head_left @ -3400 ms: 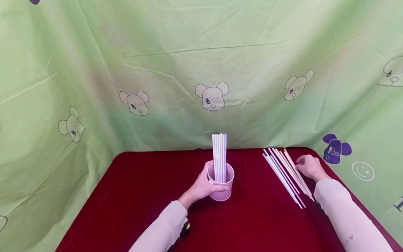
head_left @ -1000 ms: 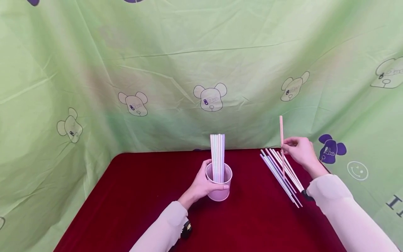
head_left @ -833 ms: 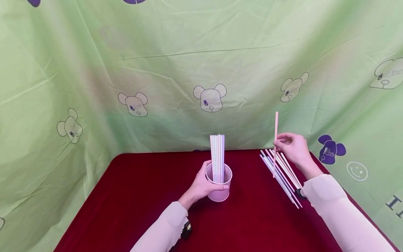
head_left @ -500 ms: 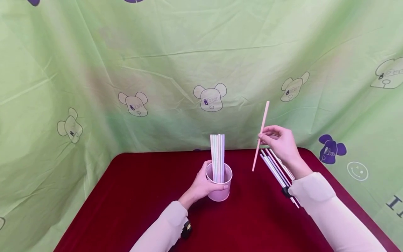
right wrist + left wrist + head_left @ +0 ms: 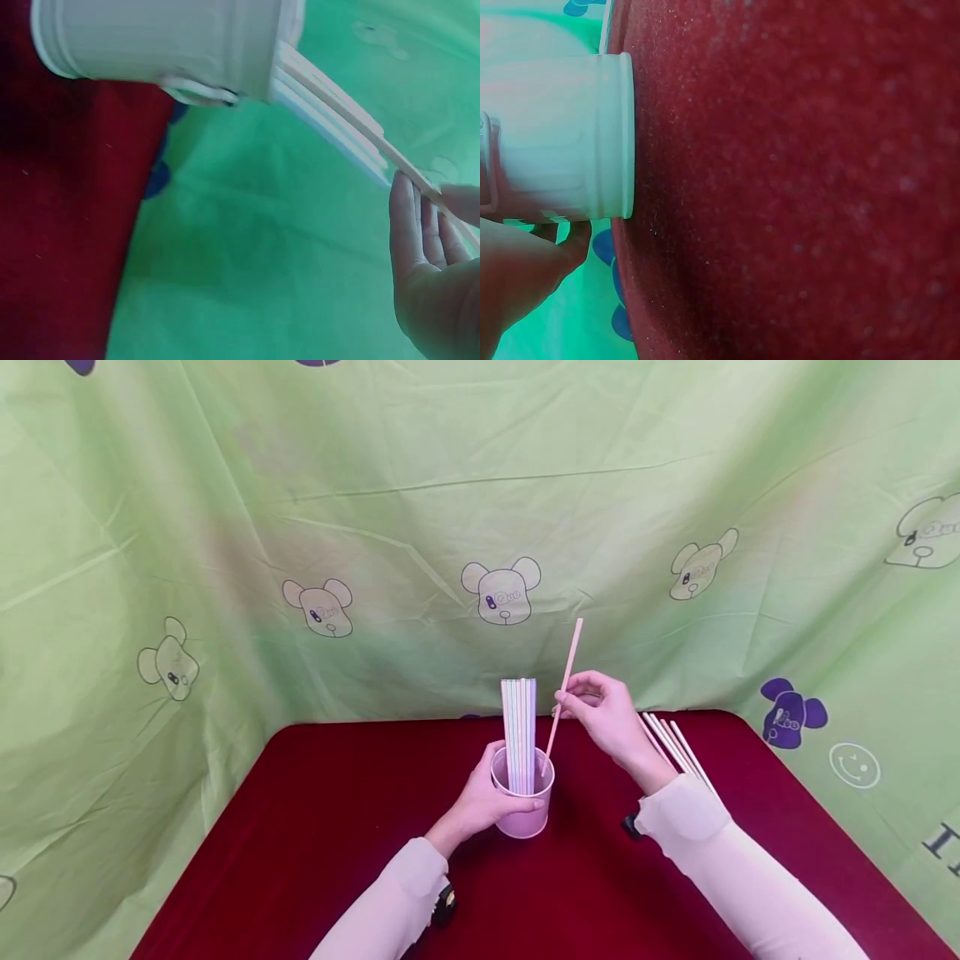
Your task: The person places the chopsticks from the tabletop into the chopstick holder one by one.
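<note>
In the head view my left hand [image 5: 480, 802] grips a small pale pink bucket [image 5: 525, 825] at its near left side, thumb across the front. The left wrist view shows the bucket's wall [image 5: 555, 135] and its base on the cloth. Inside it a bundle of pastel straws [image 5: 519, 727] stands upright. My right hand [image 5: 609, 718] pinches a single pink straw [image 5: 570, 656] between thumb and fingers, tilted, its lower end inside the bucket's rim on the right. In the right wrist view this straw [image 5: 405, 166] runs alongside the bundle.
Several loose straws [image 5: 681, 752] lie on the dark red tablecloth [image 5: 337, 827] to the right, partly hidden behind the right forearm. A green printed curtain [image 5: 405, 527] hangs behind the table and down both sides.
From the loose straws at the right, my right hand has lifted the pink straw and carried it left, lowering its end into the bucket. The left hand and bucket have stayed in place.
</note>
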### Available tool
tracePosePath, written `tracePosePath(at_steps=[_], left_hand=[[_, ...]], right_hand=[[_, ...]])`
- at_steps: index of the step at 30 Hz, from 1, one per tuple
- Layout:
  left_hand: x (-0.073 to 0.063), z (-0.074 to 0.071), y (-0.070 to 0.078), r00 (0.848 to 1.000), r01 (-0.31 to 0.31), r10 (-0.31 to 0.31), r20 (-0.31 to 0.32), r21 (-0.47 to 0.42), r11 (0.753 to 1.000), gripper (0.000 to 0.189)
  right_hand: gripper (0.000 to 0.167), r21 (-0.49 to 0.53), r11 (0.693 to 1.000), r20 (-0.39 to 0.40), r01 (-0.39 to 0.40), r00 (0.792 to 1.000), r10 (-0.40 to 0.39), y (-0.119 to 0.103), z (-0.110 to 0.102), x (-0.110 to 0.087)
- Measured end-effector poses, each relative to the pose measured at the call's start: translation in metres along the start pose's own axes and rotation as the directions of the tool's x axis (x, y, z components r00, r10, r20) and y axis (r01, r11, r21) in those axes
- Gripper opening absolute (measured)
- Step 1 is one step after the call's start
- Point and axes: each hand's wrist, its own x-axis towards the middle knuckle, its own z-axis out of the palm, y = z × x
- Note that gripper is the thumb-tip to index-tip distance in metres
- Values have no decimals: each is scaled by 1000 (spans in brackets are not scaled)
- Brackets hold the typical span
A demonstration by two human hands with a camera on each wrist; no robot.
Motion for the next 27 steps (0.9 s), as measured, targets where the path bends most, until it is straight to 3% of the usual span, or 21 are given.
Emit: tracePosePath(at_steps=[10,19,27], left_hand=[[1,-1,-1,1000,-8,7,10,22,1000,98],[1,-1,0,999,-40,40,13,30,999,97],[1,-1,1,1000,-16,16,18,12,1000,98]], right_hand=[[19,-60,998,16,-28,999,29,30,14,-6],[23,-109,993,46,-36,998,41,40,21,-10],[24,-214,976,55,-30,998,43,46,23,-13]])
